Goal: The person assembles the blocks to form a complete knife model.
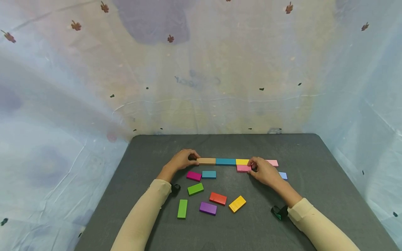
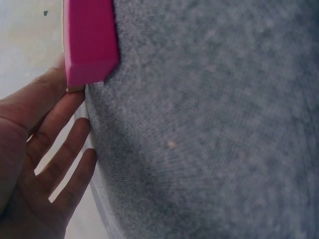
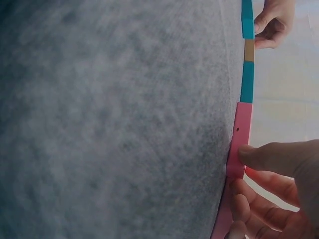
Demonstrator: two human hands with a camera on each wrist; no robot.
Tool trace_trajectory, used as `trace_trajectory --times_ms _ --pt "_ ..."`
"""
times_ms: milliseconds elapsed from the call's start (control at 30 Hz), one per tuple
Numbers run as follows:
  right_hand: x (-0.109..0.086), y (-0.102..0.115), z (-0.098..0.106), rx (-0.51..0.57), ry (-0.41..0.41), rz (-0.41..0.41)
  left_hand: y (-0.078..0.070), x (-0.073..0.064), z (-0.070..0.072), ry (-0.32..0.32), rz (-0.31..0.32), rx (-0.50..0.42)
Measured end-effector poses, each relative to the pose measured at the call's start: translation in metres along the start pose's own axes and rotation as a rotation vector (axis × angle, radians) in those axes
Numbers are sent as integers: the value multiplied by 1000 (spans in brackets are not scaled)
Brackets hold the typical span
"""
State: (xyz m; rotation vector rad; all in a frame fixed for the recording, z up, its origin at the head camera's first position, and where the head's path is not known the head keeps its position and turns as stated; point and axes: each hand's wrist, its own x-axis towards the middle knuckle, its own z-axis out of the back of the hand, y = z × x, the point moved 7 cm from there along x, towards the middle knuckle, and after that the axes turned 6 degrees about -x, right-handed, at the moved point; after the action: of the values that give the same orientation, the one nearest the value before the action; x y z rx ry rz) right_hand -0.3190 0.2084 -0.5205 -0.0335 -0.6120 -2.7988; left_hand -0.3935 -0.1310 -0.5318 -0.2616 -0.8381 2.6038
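A row of flat wooden blocks runs across the back of the table. From the left come a tan block (image 1: 206, 161), a blue block (image 1: 225, 162), a yellow block (image 1: 242, 162) and, past my right hand, a light pink block (image 1: 272, 163). My left hand (image 1: 183, 160) holds the tan block's outer end between thumb and index finger; its other fingers are spread apart in the left wrist view. In front of the yellow block lies a pink block (image 1: 243, 168). My right hand (image 1: 265, 172) grips that pink block by its right end and hides part of the row.
Loose blocks lie nearer: magenta (image 1: 194, 176), teal (image 1: 208, 175), two green ones (image 1: 195, 189), red (image 1: 218, 198), purple (image 1: 208, 208) and orange-yellow (image 1: 237, 204). A light blue block (image 1: 283, 175) shows behind my right hand. Patterned sheeting (image 1: 220, 69) hangs around the grey table (image 1: 251, 230).
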Motion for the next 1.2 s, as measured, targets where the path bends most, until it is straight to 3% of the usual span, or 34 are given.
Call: trace_trajectory --times_ms 333,700,1200 --pt "-2 6 5 -8 -22 5 -1 0 0 0 -10 -6" --pt "-2 37 9 71 -45 70 1 1 0 -1 -6 0" --pt "6 82 -18 133 16 178 1 2 -1 3 3 14"
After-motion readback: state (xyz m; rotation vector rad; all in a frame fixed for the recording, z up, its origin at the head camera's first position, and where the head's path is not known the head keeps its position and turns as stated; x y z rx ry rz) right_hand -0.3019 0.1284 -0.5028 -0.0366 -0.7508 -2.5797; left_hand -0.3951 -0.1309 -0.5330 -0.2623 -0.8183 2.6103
